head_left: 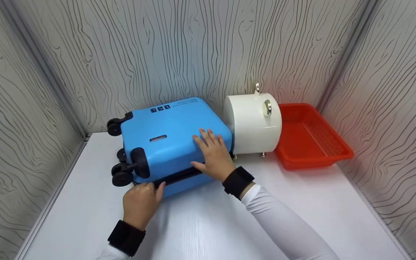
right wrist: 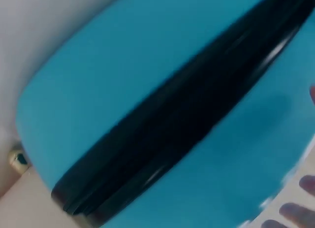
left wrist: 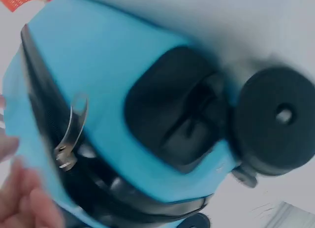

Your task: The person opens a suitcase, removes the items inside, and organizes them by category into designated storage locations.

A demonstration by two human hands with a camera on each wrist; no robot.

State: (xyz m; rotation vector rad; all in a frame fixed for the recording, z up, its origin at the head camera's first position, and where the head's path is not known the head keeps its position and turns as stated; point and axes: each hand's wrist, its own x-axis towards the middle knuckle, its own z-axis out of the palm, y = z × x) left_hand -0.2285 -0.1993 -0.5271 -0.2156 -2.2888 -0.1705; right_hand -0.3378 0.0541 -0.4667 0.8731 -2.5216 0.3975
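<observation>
A blue hard-shell suitcase [head_left: 172,133] with black wheels [head_left: 122,174] lies on its side on the white table. My right hand [head_left: 215,159] rests on its right part with spread fingers, thumb near the black zipper seam. My left hand [head_left: 141,202] is at the near left corner by the seam, fingers bent and thumb apart from them. In the left wrist view, the metal zipper pull [left wrist: 73,134] stands free, and blurred fingers [left wrist: 29,201] lie to one side of it. Black zipper tape [right wrist: 182,114] crosses the right wrist view.
A white cylindrical container [head_left: 253,124] with metallic handles and small feet lies against the suitcase's right end. Beyond it is a red plastic basket [head_left: 318,159] with perforated walls. Wood-patterned panels [head_left: 179,47] enclose the table at the back and both sides.
</observation>
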